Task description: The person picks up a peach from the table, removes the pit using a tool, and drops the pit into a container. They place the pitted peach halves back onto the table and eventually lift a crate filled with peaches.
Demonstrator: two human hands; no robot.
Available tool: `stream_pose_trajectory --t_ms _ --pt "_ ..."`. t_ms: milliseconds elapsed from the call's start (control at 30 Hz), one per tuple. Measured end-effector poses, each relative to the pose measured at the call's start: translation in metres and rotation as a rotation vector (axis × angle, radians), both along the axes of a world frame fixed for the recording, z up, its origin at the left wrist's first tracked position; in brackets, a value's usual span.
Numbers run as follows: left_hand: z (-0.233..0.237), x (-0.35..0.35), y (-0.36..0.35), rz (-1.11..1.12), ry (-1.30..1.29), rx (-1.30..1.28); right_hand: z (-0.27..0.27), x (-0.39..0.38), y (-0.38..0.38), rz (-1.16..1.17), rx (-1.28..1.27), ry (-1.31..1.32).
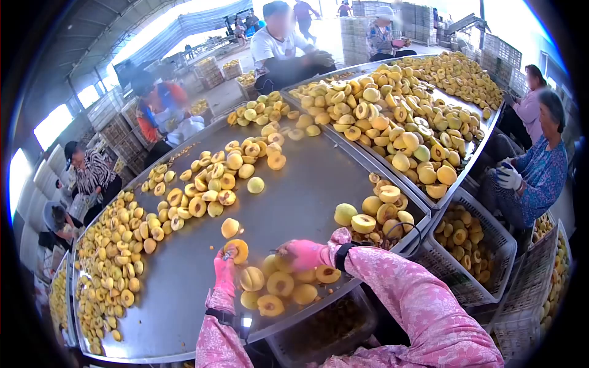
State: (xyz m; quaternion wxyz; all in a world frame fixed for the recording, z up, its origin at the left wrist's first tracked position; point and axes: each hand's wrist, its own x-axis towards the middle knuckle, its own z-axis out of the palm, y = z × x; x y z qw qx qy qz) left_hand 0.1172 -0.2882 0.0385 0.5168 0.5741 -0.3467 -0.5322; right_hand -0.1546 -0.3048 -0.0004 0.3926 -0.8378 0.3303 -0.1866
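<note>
My left hand [224,273], in a pink glove, is closed on a yellow peach half [238,251] just above the metal table [294,184]. My right hand [305,254], also pink-gloved, is closed and blurred by motion. A small dark tip shows at its fingers, but I cannot make out what it belongs to. Beneath and in front of my right hand lies a group of peach halves [280,284], some cut side up with a hollow in the middle. Another peach half [230,228] is just beyond my left hand.
Piles of peaches cover the table's left side [110,264] and the far section [392,116]. More lie at the right edge [383,211]. A plastic bin [325,331] stands below the front edge, and a crate of fruit [472,251] at right. Several people sit around the table.
</note>
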Motion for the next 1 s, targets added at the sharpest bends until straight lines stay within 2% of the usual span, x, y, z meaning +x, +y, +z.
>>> stream_pose_trajectory --t_ms 100,167,233,300,400,533,600,633,767,867,967,1000 --pt "0.026 0.001 0.028 -0.066 0.396 -0.015 0.06 -0.003 0.037 -0.295 0.144 -0.223" --pt "0.046 -0.011 0.049 -0.103 0.576 -0.01 0.08 -0.001 0.055 -0.295 0.499 -0.567" --pt "0.056 -0.02 0.073 -0.136 0.743 0.011 0.123 -0.007 0.088 -0.334 0.608 -0.454" --pt "0.066 -0.036 0.103 -0.075 0.739 -0.001 0.126 -0.004 0.112 -0.326 0.668 -0.515" --pt "0.068 -0.053 0.144 -0.086 0.491 0.025 0.141 0.0 0.153 -0.332 0.742 -0.527" --pt "0.063 -0.078 0.188 -0.125 0.524 0.005 0.134 0.005 0.188 -0.351 0.748 -0.514" --pt "0.056 -0.085 0.202 -0.137 0.69 0.021 0.112 0.011 0.199 -0.408 0.676 -0.537" --pt "0.054 -0.087 0.207 -0.144 0.773 0.026 0.11 0.01 0.204 -0.422 0.718 -0.568" --pt "0.061 -0.083 0.225 -0.36 0.852 0.07 0.108 0.0 0.215 -0.416 0.833 -0.647" --pt "0.068 -0.084 0.235 -0.396 0.543 0.099 0.108 -0.005 0.216 -0.396 0.836 -0.635" --pt "0.08 -0.086 0.236 -0.536 0.251 0.149 0.103 -0.01 0.215 -0.317 0.805 -0.604" --pt "0.075 -0.086 0.236 -0.544 0.303 0.259 0.095 -0.009 0.211 -0.306 0.713 -0.512"
